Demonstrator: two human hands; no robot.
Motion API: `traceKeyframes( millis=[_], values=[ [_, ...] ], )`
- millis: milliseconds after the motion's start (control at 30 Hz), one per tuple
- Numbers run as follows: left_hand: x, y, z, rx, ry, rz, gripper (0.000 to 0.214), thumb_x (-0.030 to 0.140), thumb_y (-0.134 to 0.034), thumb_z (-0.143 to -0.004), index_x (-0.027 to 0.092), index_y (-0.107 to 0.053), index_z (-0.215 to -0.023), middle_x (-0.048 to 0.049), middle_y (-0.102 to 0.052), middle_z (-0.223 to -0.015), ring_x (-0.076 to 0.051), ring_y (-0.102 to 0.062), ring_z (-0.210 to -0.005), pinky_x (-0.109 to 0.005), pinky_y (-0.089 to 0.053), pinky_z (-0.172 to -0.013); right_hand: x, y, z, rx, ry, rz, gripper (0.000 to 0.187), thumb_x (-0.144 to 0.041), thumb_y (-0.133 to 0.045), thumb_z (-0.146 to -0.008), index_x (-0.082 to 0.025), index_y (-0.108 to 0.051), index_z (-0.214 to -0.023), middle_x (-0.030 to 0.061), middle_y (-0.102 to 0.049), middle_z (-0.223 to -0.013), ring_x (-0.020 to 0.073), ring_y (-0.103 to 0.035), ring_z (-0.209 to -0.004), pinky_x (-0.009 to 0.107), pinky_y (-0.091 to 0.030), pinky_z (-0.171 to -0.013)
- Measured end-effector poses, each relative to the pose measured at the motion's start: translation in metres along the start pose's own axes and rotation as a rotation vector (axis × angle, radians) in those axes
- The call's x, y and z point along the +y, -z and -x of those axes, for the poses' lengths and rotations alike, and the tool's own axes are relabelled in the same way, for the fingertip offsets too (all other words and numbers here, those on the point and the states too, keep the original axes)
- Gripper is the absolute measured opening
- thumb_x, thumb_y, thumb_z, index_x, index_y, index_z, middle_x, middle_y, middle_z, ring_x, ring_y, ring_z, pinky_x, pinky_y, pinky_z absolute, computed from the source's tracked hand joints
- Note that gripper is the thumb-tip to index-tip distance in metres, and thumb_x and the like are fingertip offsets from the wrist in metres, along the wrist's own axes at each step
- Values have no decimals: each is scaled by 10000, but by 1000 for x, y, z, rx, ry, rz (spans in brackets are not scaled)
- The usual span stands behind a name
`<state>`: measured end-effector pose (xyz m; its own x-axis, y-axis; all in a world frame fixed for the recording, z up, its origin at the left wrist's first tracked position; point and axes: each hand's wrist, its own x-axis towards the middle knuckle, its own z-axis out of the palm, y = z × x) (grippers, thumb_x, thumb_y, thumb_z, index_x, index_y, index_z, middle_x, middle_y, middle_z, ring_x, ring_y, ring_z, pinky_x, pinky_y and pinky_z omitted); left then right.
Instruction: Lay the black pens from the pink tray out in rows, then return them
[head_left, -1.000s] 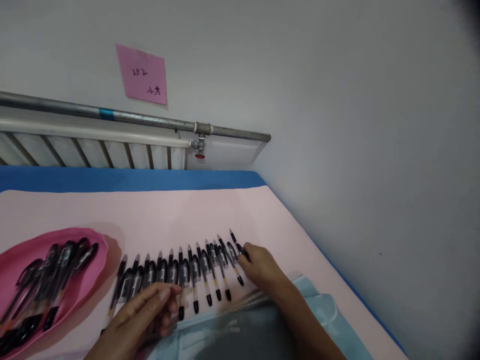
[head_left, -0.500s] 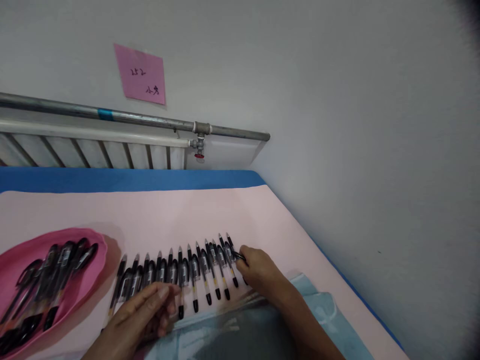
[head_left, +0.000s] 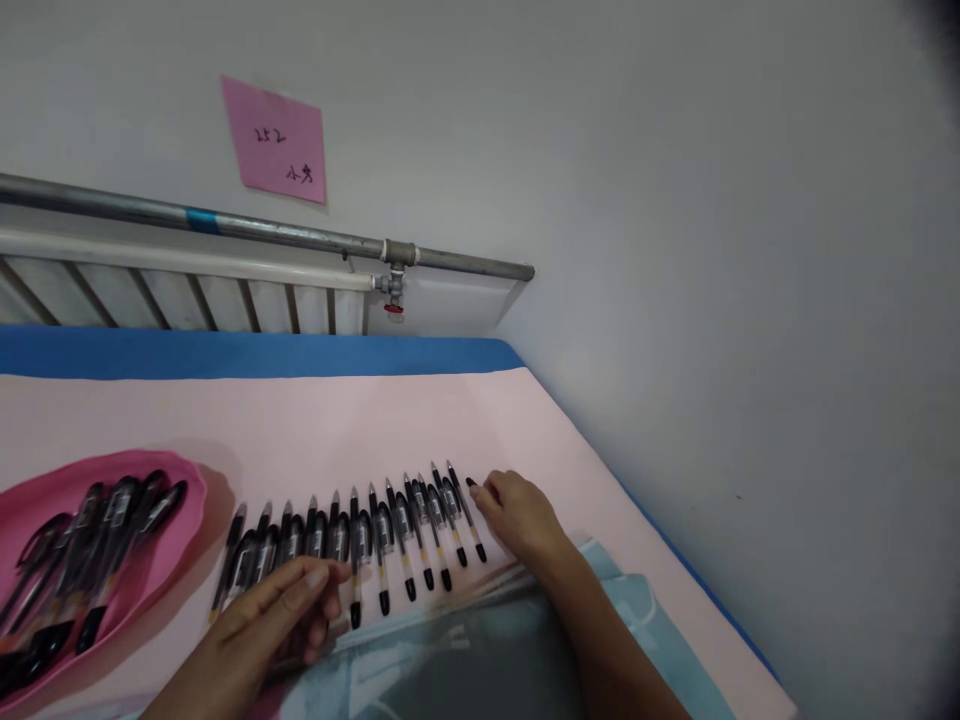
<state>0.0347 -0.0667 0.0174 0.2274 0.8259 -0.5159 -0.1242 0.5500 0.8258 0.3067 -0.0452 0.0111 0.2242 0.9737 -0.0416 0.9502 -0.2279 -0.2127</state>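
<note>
A row of uncapped black gel pens point(head_left: 382, 555) lies side by side, metal tips pointing away from me, with clear caps with black clips point(head_left: 402, 515) set between them. At the right end of the row, my right hand point(head_left: 517, 510) is closed on a pen cap point(head_left: 471, 482); only its dark end shows past the fingers. My left hand point(head_left: 289, 615) rests over the near ends of the left-hand pens, its fingers curled and the thumb against the index finger. Whether anything is in it is hidden.
A pink tray point(head_left: 191, 500) at the left holds several capped black pens point(head_left: 112, 540). A light-blue cloth or garment point(head_left: 637, 610) lies at the near edge of the pink table cover point(head_left: 360, 420). Behind stand a radiator point(head_left: 225, 300) and pipe point(head_left: 300, 230); a wall point(head_left: 712, 300) borders the right side.
My right hand has moved slightly away from me with the cap, uncovering the lower end of the rightmost pen. My left hand stays over the row. The view has shifted slightly.
</note>
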Motion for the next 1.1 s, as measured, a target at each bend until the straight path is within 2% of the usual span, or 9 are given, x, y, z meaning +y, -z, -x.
traceKeyframes(
  millis=[100, 300, 467, 733, 900, 1100],
  values=[
    [0, 4, -1, 22, 14, -19, 390, 512, -704, -613, 182, -687, -821, -21, -635, -668, -112, -520, -563, -211, -471, -570, 0, 1, 0, 12, 17, 14, 268, -316, -427, -867, -169, -606, -731, 58, -628, -763, 147, -538, -699, 251, -285, -602],
    [-2, 11, -3, 55, 70, 30, 428, 477, -753, -567, 201, -679, -885, -29, -666, -743, -128, -561, -617, -228, -502, -618, 1, 0, -3, -10, -8, -1, 262, -243, -403, -872, -162, -611, -735, 71, -661, -754, 155, -560, -684, 253, -287, -590],
    [-3, 9, -3, 83, 63, 31, 408, 481, -740, -582, 189, -688, -862, -39, -667, -743, -129, -566, -603, -226, -501, -577, 5, -2, -6, -12, -29, -19, 236, -182, -398, -863, -154, -618, -782, 89, -679, -809, 161, -579, -718, 246, -303, -610],
    [-5, 8, -3, 125, 65, 44, 378, 477, -742, -573, 210, -698, -837, -30, -667, -734, -135, -565, -607, -241, -515, -587, 0, -3, -6, -14, 2, -101, 224, -192, -402, -857, -182, -611, -776, 40, -667, -744, 126, -563, -657, 212, -322, -593],
    [-5, 9, -3, 90, 68, 20, 397, 495, -733, -582, 211, -689, -856, -15, -663, -714, -114, -546, -588, -202, -502, -585, -1, -6, -7, -8, 15, -137, 202, -206, -423, -850, -186, -611, -778, 35, -663, -730, 128, -566, -658, 208, -335, -599],
    [0, 7, -1, 97, 68, 8, 391, 495, -728, -586, 207, -688, -848, -33, -672, -730, -142, -565, -606, -225, -497, -573, -2, -7, -6, 2, 22, -169, 192, -221, -433, -851, -195, -609, -779, 26, -658, -713, 127, -565, -644, 206, -339, -585]
  ],
)
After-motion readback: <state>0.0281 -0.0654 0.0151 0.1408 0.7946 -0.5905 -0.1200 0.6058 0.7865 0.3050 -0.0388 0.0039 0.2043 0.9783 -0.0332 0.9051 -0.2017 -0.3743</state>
